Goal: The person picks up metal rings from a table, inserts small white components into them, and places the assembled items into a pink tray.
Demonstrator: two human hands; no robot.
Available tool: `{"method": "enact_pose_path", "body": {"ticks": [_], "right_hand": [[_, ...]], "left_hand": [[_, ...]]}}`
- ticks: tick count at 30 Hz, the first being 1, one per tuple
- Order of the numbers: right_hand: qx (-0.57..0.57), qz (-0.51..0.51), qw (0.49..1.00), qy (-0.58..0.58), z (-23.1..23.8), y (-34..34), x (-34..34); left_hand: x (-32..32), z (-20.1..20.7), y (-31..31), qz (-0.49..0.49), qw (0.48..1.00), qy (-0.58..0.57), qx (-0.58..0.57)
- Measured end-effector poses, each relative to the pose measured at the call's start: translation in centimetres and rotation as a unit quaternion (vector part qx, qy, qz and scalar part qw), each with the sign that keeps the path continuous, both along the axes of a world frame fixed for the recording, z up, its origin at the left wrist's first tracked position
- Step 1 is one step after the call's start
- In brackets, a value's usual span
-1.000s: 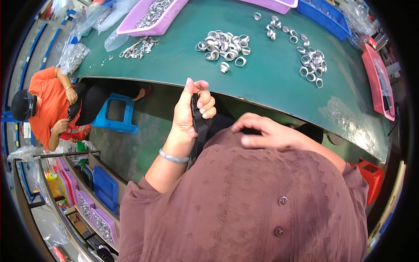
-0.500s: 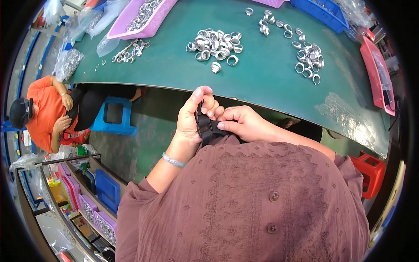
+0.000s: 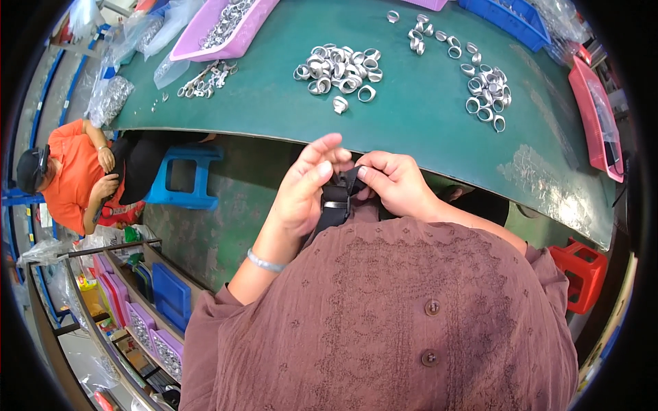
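Note:
A black strap with a black plastic buckle [image 3: 334, 206] lies at my waist, just in front of my brown blouse. My right hand [image 3: 404, 186] pinches the strap's upper end between thumb and fingers. Beside the buckle, my left hand [image 3: 299, 193] has its thumb and index finger stretched apart. Its other fingers curl behind the strap and are partly hidden, so whether they touch it is unclear. Both hands are below the near edge of the green table [image 3: 267, 113].
Silver ring-shaped metal parts [image 3: 340, 66] lie heaped on the table, with another pile [image 3: 490, 89] at right. Pink [image 3: 205, 51], blue [image 3: 507, 20] and red trays stand around. A person in orange [image 3: 68, 171] sits at left near a blue stool [image 3: 184, 195]. A red stool [image 3: 582, 270] is at right.
My left thumb and index finger have opened away from the buckle. My right hand has moved slightly up and right, lifting the strap's end.

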State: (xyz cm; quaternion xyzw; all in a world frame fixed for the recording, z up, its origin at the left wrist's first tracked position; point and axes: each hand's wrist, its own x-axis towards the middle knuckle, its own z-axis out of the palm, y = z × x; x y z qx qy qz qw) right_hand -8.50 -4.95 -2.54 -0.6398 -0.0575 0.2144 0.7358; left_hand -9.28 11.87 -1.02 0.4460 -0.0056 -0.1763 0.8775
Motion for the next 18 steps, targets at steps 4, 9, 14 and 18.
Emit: {"method": "enact_pose_path", "body": {"ticks": [4,9,14,18], "right_hand": [[-0.006,-0.025,0.999,-0.047,0.0,-0.3,0.0],[-0.005,-0.056,0.996,-0.064,0.4,-0.2,-0.1],[-0.003,-0.071,0.995,-0.066,0.0,-0.3,0.1],[-0.011,-0.063,0.997,-0.051,-0.1,-0.5,0.2]], "left_hand": [[-2.8,1.2,0.6,-0.076,0.989,0.039,0.123],[-3.2,2.1,2.6,-0.189,0.967,0.098,0.142],[-3.2,1.2,2.5,-0.221,0.972,0.074,0.011],[-3.4,0.5,2.0,-0.192,0.976,0.088,-0.059]]}}
